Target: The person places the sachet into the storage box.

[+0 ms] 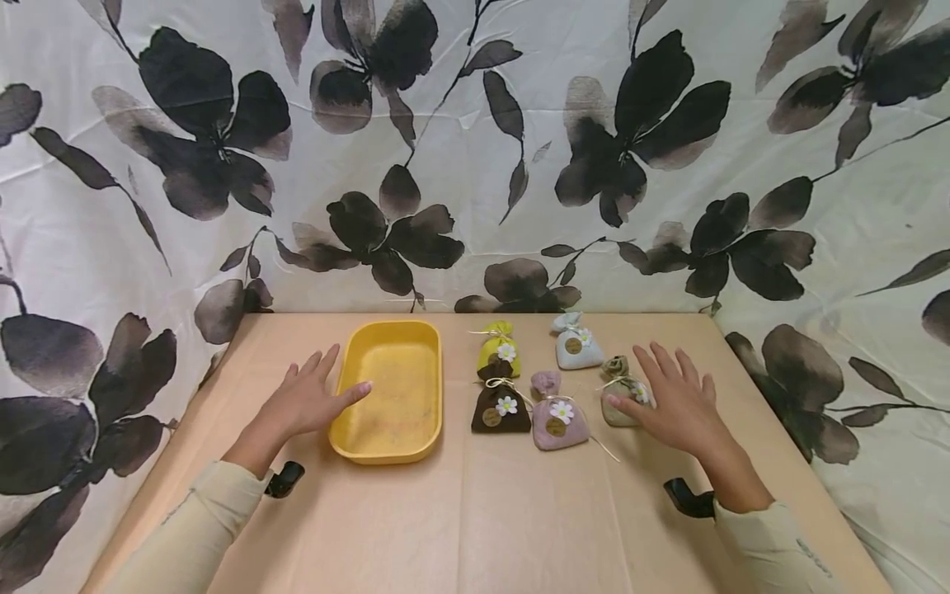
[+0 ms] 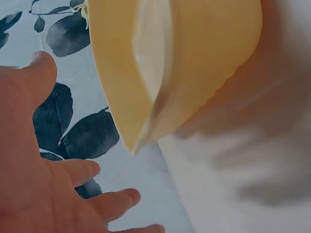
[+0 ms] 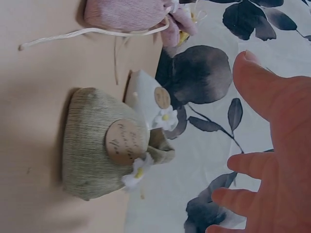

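My left hand (image 1: 308,400) lies flat and open on the table, thumb tip at the left rim of a yellow tray (image 1: 386,441); the tray's wall (image 2: 194,63) fills the left wrist view beside the spread fingers (image 2: 73,170). My right hand (image 1: 675,396) is open, fingers spread, with its thumb beside a green sachet bag (image 1: 619,404). The right wrist view shows that green sachet (image 3: 99,145) close up, the hand (image 3: 272,145) apart from it. Between tray and right hand stand a brown sachet (image 1: 500,404), a pink sachet (image 1: 557,421), a yellow sachet (image 1: 500,346) and a pale blue sachet (image 1: 576,346).
A tan table (image 1: 475,511) is enclosed by a flower-print cloth backdrop (image 1: 475,165) behind and on both sides. The pink sachet's loose string (image 3: 87,33) trails on the table. Black wrist mounts (image 1: 686,497) show on both arms.
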A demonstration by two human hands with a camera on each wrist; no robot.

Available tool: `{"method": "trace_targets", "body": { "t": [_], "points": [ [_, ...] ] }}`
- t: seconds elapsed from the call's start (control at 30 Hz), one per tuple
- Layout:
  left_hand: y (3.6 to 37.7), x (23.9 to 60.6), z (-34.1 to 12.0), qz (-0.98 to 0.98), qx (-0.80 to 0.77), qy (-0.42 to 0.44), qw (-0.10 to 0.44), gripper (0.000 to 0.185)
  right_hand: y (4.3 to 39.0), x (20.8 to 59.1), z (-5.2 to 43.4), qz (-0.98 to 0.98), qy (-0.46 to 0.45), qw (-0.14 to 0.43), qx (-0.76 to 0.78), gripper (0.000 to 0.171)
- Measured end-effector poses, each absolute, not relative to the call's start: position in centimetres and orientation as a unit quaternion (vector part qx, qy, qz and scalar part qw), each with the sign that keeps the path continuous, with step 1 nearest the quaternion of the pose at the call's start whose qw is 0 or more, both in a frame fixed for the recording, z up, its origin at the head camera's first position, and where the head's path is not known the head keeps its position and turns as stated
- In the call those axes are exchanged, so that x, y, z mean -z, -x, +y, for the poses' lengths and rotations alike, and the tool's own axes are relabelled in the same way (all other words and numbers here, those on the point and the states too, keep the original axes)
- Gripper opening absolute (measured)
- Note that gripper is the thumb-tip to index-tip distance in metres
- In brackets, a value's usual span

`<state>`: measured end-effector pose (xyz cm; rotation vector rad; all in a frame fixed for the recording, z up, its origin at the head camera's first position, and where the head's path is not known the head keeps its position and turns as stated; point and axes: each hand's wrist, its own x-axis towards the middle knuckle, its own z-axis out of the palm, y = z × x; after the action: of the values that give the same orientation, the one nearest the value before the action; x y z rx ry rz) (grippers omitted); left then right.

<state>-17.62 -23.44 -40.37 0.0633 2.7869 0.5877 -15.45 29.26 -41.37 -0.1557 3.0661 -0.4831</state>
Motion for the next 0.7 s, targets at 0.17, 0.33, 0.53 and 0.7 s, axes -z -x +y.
{"method": "trace_targets", "body": {
  "t": [0.17,0.33,0.53,0.7],
  "points": [
    [18.2,40.9,-24.2,0.954,-0.251,-0.032,0.158,0.114,15.6,42.1,29.6,0.985,0.051,0.021,0.163,0.099],
    [18.9,41.1,-25.2,0.941,-0.284,-0.03,0.182,0.111,15.9,42.6,29.8,0.983,0.05,0.022,0.176,0.095],
    [20.0,41.5,-26.2,0.919,-0.343,-0.014,0.193,0.099,16.4,43.4,30.4,0.98,0.055,0.025,0.191,0.093],
    [20.8,42.0,-26.6,0.875,-0.433,0.017,0.216,0.078,17.0,43.8,31.1,0.972,0.05,0.042,0.226,0.089]
  ]
}}
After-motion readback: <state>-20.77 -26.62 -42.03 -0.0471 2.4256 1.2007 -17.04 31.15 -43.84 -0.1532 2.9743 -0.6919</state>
